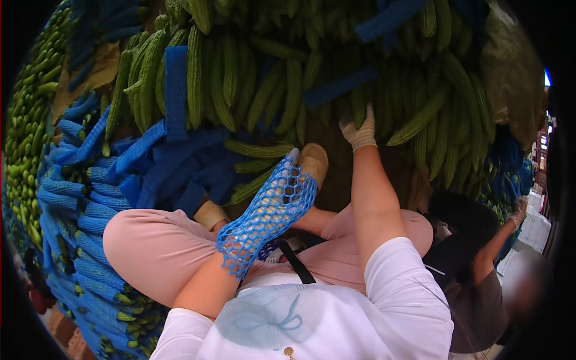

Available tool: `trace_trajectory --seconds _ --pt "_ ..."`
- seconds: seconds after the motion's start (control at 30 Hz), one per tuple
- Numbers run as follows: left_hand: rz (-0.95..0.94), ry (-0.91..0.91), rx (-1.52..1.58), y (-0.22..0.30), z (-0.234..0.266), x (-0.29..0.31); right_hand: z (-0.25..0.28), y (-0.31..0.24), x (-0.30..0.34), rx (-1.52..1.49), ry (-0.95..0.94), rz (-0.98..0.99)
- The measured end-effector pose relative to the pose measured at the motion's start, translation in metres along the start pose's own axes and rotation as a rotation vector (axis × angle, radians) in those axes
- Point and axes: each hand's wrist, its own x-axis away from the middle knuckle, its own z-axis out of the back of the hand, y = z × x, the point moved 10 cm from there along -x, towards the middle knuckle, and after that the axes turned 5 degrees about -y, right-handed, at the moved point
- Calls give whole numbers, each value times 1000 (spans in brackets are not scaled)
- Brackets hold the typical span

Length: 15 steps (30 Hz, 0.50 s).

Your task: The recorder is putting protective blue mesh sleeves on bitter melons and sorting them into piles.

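Observation:
A stretched blue foam net sleeve (264,207) covers my left hand (287,171) and part of the forearm. The gloved fingers run straight toward its far end, and a fingertip pokes out near a few loose bitter gourds (255,165). Farther out to the right, my right hand (361,133), in a pale glove, reaches up to the pile of long green bitter gourds (420,129). Its thumb and fingers close around the lower end of one gourd (358,113), and the fingers' far sides are hidden.
Blue-netted gourds (99,240) are stacked at my left, beside flat blue net sleeves (186,165). More nets (176,90) lie across the gourd pile. My tan-socked foot (314,165) is close beyond my left hand. Another person (474,270) sits at the right, near a brown sack (510,75).

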Motion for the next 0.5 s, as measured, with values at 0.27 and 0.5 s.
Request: trace_trajectory --seconds 0.27,0.5 --pt "82 -60 65 7 2 6 -76 74 94 -220 -534 -267" --pt "121 -202 79 14 6 4 -60 108 233 257 -619 -65"
